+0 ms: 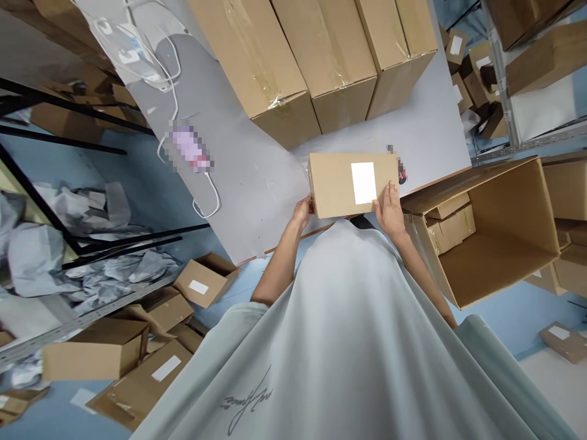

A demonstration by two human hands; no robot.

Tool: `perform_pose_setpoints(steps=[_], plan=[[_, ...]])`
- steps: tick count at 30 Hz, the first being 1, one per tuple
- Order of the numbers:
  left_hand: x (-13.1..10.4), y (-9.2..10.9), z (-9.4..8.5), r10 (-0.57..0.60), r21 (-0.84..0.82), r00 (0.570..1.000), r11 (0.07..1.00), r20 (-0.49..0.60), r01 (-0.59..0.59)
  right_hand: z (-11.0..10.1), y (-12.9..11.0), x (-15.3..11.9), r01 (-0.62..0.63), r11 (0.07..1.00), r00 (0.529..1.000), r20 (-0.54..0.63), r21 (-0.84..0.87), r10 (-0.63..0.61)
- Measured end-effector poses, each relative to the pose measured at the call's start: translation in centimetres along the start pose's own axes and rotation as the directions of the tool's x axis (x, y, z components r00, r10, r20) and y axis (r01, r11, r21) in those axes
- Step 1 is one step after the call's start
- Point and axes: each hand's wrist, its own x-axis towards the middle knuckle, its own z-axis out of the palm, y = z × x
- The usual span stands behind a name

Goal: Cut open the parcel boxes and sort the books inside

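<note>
A small cardboard box (332, 183) with a white label (364, 183) on its upper face is in front of my body at the near edge of the table. My left hand (302, 212) grips its left end, with the fingertips partly hidden behind the side. On the right end, my right hand (391, 209) lies with its fingers stretched out flat on the cardboard. Those fingers are close to the label's lower right corner. A dark and red item (402, 173), partly blurred out, lies just beyond the box's right end.
Three large taped cartons (325, 49) stand across the back of the grey table (257, 201). A pixelated purple item (190, 146) and white cables (215, 198) lie at left. An open carton (499, 244) holding smaller boxes is at right. Shelves and several boxes (206, 281) surround the table.
</note>
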Motion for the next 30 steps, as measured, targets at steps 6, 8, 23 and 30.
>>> perform_pose_setpoints(steps=[6,8,23,30], plan=[[-1.3,1.9,1.8,0.014,-0.088,0.998,0.996,0.059,-0.009,-6.1,-2.2,-1.5,-0.013,0.987,0.991,-0.131,0.158,0.033],[-2.6,2.9,2.9,0.078,-0.11,0.992,0.992,0.104,-0.066,-7.1,-4.3,-2.2,0.032,0.97,0.994,-0.112,0.242,-0.005],[-11.6,9.5,2.5,0.427,0.102,0.904,0.901,-0.021,-0.423,-5.5,-6.9,-0.4,0.019,0.759,0.998,0.031,0.651,-0.051],[-11.2,7.0,1.8,0.394,0.139,0.911,0.915,-0.119,-0.378,-4.7,-5.7,0.4,-0.005,0.754,0.994,0.083,0.657,-0.065]])
